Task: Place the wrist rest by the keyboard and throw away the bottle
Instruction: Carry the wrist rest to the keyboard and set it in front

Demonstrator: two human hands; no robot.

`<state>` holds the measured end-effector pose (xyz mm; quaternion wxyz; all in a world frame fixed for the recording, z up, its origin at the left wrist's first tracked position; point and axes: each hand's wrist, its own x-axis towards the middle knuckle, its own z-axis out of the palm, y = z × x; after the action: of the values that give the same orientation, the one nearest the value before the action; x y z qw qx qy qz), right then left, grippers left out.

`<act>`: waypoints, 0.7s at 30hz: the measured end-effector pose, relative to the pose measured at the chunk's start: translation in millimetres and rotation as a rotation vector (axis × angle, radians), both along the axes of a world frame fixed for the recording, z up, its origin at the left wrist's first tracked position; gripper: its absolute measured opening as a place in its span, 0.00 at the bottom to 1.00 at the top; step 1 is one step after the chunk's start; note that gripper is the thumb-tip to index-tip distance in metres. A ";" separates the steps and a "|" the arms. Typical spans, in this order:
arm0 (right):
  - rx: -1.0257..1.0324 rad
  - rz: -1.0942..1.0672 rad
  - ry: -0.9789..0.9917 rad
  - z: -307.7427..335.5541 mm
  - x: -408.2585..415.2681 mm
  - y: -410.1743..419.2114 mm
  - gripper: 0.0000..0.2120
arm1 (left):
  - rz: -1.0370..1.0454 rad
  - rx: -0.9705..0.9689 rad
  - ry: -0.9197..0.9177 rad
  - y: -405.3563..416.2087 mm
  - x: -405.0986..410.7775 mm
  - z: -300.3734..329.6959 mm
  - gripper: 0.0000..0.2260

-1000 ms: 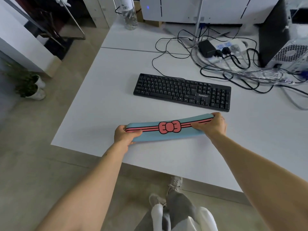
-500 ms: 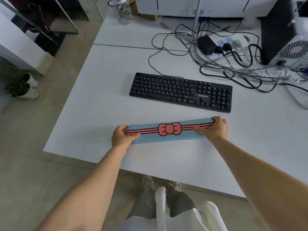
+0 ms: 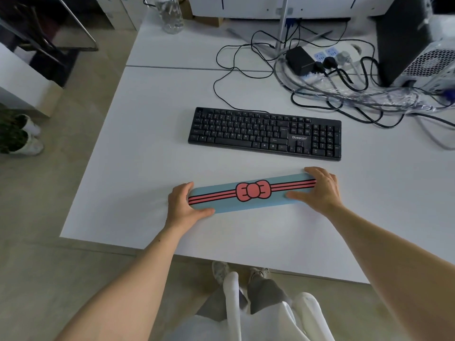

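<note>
A long blue wrist rest [image 3: 226,200] with red stripes and a red bow lies on the white desk [image 3: 147,143], a short gap in front of the black keyboard [image 3: 266,132]. My left hand [image 3: 183,205] grips its left end, thumb underneath at the near edge. My right hand [image 3: 320,189] covers and holds its right end. The rest sits slightly slanted, right end farther from me. A clear plastic bottle [image 3: 170,14] stands upright at the desk's far left corner, its top cut off by the frame.
A tangle of black and grey cables [image 3: 332,89], a power strip [image 3: 327,57] and a computer tower [image 3: 418,45] crowd the far right. Potted plants [image 3: 22,136] stand on the floor to the left. My legs and shoes show below the desk's near edge.
Both hands have kept hold of the wrist rest and slid it slightly toward the keyboard. The camera has shifted closer and a little to the left.
</note>
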<state>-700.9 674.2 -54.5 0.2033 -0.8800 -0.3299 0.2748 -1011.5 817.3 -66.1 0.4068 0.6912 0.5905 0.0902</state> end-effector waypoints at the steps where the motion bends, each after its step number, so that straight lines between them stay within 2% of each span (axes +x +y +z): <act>1: -0.004 0.030 -0.004 0.3 0.3 -0.8 0.44 | -0.028 0.009 0.004 0.5 -0.8 -0.2 0.42; 7: -0.049 0.092 -0.040 -0.7 2.9 1.3 0.44 | -0.125 0.057 0.020 6.0 -3.1 -2.5 0.40; 21: -0.006 0.026 -0.043 -7.2 -1.4 -2.8 0.42 | -0.194 0.049 0.037 16.3 0.2 -0.2 0.39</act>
<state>-702.3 671.4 -61.7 0.1902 -0.8819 -0.3446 0.2594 -1011.4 833.5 -66.3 0.3855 0.7565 0.5258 0.0519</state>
